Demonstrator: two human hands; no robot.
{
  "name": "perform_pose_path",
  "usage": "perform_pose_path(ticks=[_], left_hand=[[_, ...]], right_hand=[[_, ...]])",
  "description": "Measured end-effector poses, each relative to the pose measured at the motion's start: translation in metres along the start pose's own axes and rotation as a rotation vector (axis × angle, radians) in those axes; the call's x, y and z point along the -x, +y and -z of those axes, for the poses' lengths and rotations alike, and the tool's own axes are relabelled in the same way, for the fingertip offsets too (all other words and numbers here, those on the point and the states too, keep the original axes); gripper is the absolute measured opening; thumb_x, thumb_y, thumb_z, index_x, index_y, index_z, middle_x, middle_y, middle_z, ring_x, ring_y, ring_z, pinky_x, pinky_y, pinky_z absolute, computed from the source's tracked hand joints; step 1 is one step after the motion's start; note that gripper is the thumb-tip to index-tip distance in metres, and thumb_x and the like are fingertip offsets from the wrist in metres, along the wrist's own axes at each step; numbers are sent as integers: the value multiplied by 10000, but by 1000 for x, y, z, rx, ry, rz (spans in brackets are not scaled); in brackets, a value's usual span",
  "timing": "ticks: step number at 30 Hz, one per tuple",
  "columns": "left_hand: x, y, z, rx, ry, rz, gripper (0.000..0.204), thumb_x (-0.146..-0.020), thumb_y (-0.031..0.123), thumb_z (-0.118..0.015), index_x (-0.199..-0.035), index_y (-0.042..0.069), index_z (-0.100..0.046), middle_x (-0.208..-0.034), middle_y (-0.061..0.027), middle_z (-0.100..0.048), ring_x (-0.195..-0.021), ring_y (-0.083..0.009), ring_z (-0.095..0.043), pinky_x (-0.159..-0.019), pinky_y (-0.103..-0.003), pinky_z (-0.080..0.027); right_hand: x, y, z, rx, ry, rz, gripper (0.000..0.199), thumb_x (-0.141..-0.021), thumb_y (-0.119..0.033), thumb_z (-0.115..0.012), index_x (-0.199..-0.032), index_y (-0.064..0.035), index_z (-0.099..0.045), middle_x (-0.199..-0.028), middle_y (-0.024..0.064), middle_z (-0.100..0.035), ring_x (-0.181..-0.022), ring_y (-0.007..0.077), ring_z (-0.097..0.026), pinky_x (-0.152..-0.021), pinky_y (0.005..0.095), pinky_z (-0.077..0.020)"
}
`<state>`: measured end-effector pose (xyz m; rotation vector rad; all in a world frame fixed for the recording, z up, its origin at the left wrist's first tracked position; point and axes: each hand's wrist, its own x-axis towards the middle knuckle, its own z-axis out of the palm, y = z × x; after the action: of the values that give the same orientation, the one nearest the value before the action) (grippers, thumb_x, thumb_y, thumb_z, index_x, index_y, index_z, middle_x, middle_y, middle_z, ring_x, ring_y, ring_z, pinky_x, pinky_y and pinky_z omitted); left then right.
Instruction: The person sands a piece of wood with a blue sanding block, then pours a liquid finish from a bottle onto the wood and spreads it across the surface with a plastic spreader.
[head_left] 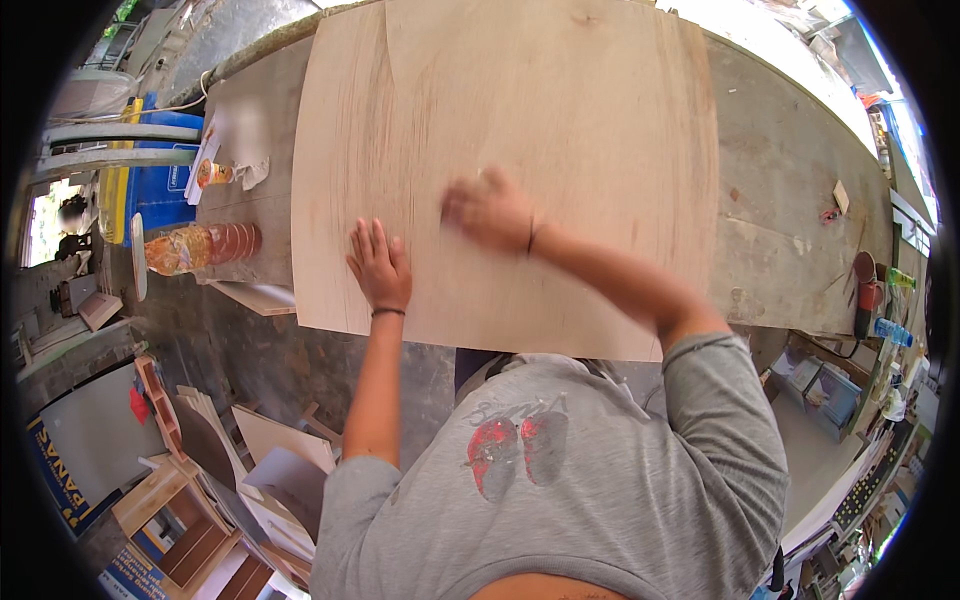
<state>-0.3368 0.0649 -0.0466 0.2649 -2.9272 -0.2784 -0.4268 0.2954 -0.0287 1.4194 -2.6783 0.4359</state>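
Observation:
A large sheet of pale plywood [560, 120] lies flat across a workbench, its grain running away from me. My left hand [382, 270] rests palm down on the sheet near its left front part, fingers stretched out and holding nothing. To the right and farther up, my right hand [488, 212] is over the middle of the sheet, smeared by motion. Whether anything sits under its fingers I cannot make out. Both wrists wear a dark band.
The grey workbench [785, 170] shows on both sides of the sheet. At left stand a bottle of orange-red contents [205, 248] and a blue container [155, 165]. A power tool [868, 300] is at the right edge. Wooden boxes and panels [180, 530] crowd the lower left floor.

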Motion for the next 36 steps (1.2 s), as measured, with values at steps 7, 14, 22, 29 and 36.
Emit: perform_pose_path(ticks=[7,14,22,29,36], left_hand=[[54,0,20,41,-14,88,483,-894,334,-434,-1317,102,-416,-1423,-123,-294,-1329,-308,-231,-1044,-532,-155],[44,4,14,29,13,7,477,-896,350,-431,-1294,86,-440,-1407,-126,-320,-1315,-303,-261,-1040,-524,-172],[54,-8,14,7,42,2,476,-916,339,-417,-1268,20,-455,-1394,-150,-339,-1300,-318,-284,-1028,-513,-186],[48,-6,12,-65,30,-18,481,-928,353,-388,-1279,29,-443,-1398,-131,-339,-1302,-294,-289,-1010,-490,-231],[50,-14,7,-45,9,-22,499,-920,377,-394,-1297,52,-425,-1416,-118,-308,-1314,-292,-264,-1018,-525,-203]], right_hand=[[12,12,-8,220,-65,26,372,-817,-143,-438,-1171,-73,-529,-1278,55,-494,-1226,161,-412,-1022,554,-221],[18,145,19,282,112,-481,386,-757,-100,-454,-1136,-86,-526,-1219,91,-520,-1155,204,-454,-944,510,-306],[40,4,-4,-85,372,-326,372,-840,-239,-419,-1160,-84,-527,-1226,77,-517,-1213,237,-410,-1018,507,-259],[261,162,103,-157,-12,-1658,363,-848,-205,-417,-1170,-84,-533,-1236,148,-506,-1168,276,-452,-963,507,-319],[287,20,54,363,256,-1216,365,-837,-148,-483,-1177,-18,-500,-1239,193,-492,-1200,309,-431,-999,488,-287]])
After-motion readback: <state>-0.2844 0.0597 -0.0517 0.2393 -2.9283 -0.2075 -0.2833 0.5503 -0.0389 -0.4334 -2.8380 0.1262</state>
